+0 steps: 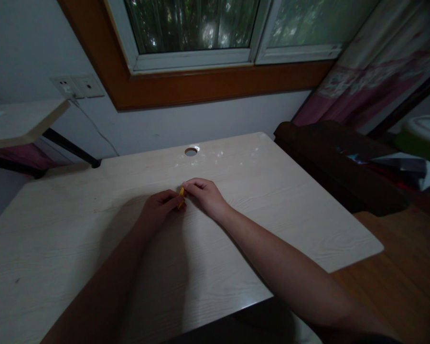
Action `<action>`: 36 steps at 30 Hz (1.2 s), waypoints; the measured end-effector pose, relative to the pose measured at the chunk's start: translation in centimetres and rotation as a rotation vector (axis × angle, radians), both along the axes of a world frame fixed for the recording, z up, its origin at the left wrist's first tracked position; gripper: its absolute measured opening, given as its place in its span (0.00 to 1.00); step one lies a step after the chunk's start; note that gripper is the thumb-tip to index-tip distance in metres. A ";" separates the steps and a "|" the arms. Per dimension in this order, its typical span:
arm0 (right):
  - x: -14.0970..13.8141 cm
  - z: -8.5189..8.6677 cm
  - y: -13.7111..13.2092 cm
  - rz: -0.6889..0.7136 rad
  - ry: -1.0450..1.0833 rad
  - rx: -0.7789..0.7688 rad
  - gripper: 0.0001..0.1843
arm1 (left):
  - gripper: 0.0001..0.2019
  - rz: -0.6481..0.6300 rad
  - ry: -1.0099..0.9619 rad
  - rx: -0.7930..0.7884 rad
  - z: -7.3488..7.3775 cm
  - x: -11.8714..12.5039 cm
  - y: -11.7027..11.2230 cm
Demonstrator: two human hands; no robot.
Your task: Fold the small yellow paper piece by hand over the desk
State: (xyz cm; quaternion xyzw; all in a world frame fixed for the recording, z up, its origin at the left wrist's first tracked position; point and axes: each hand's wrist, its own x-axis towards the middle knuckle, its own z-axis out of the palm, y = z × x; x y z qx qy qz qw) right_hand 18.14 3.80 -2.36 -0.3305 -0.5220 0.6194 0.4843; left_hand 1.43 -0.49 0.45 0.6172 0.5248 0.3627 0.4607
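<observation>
Nearest in the head view, the right forearm [283,263] and left forearm [111,282] are stretched over the pale desk [294,205]. A small yellow piece [181,198] is held between the hands, short of the round hole [191,152]. Its lower part is pinched by the left hand [158,209]; its upper end appears pinched by the right hand's [205,193] fingertips. It could be dropped if either pinch is loosened, or bent by uneven pulling; material can't be told.

Dim light, glare-flecked tabletop [290,205]
</observation>
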 end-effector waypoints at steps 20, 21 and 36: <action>-0.1 -0.1 -0.3 -0.017 -0.106 -0.030 0.11 | 0.09 0.260 -0.179 0.111 -1.3 -0.5 0.6; -0.1 0.0 -0.3 -0.017 -0.106 -0.042 0.11 | 0.09 0.278 -0.222 0.116 -1.5 -0.6 0.6; -0.2 0.4 -0.7 0.032 -0.169 -0.007 0.09 | 0.10 0.288 -0.366 0.135 -1.5 -0.4 1.0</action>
